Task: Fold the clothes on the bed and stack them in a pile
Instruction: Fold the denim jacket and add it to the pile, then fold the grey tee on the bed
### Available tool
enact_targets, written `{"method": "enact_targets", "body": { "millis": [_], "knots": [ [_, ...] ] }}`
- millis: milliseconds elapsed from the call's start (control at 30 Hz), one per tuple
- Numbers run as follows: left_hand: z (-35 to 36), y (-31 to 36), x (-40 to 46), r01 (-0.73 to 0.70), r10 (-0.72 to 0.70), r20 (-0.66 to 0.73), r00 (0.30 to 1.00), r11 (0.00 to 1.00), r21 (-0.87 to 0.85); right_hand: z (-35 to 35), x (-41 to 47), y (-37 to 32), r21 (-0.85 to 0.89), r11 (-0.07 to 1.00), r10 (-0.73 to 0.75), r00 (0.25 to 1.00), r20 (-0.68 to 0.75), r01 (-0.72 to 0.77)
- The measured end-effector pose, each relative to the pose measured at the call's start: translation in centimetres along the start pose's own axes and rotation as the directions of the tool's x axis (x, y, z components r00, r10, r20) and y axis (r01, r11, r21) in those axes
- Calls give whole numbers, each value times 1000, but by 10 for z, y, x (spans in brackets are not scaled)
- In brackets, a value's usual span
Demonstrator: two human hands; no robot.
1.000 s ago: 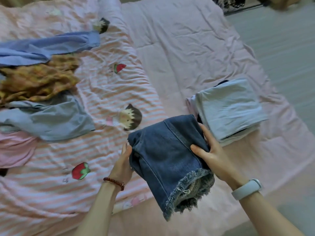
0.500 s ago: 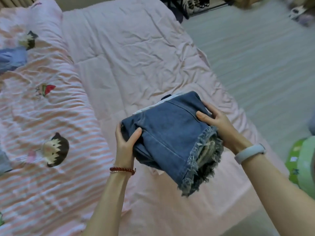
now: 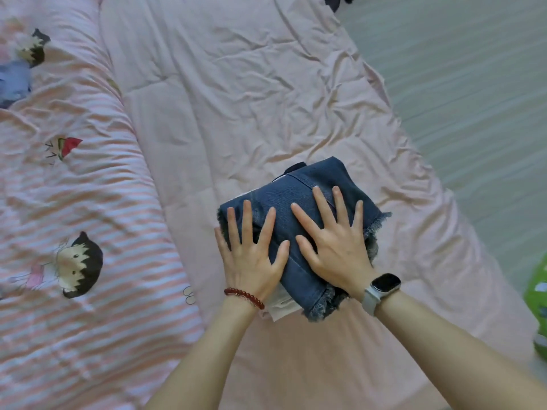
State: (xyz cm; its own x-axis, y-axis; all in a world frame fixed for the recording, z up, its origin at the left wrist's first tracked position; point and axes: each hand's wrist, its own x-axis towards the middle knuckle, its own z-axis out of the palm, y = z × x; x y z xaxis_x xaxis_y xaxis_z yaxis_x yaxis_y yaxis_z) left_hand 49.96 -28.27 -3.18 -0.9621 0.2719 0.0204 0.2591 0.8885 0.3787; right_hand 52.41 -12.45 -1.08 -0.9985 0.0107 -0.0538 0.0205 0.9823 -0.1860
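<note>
- Folded denim shorts (image 3: 299,208) lie on top of a pile of folded clothes (image 3: 279,301) on the pink bed sheet (image 3: 236,99); pale edges of the pile show beneath the near side.
- Left hand (image 3: 251,255) lies flat on the shorts, fingers spread and straight, grasping nothing.
- Right hand (image 3: 334,241) likewise flat, pressing the shorts, nothing grasped.
- Striped cartoon quilt (image 3: 88,202) lies left of the pile.
- Blue garment (image 3: 13,84) at far left edge.

A striped cartoon-print quilt (image 3: 88,202) lies beside a green object (image 3: 537,306).
</note>
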Motion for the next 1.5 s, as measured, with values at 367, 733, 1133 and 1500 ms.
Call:
{"method": "enact_targets", "body": {
  "millis": [367,733,1133,1500],
  "knots": [
    [-6,-10,30,49,-83,497,864,996,80,11,18,1,-77,990,130,977,170,-118],
    [-136,-108,-130,448,-462,-139,876,886,-116,-16,-70,-211,391,910,135,990,29,-136],
    [-206,-433,-243,759,-765,58,641,644,100,65,-46,-485,324,929,-248,952,180,181],
    [-184,-581,-263,691,-687,295,665,715,107,145,76,-642,-26,939,-329,919,217,342]
  ]
}}
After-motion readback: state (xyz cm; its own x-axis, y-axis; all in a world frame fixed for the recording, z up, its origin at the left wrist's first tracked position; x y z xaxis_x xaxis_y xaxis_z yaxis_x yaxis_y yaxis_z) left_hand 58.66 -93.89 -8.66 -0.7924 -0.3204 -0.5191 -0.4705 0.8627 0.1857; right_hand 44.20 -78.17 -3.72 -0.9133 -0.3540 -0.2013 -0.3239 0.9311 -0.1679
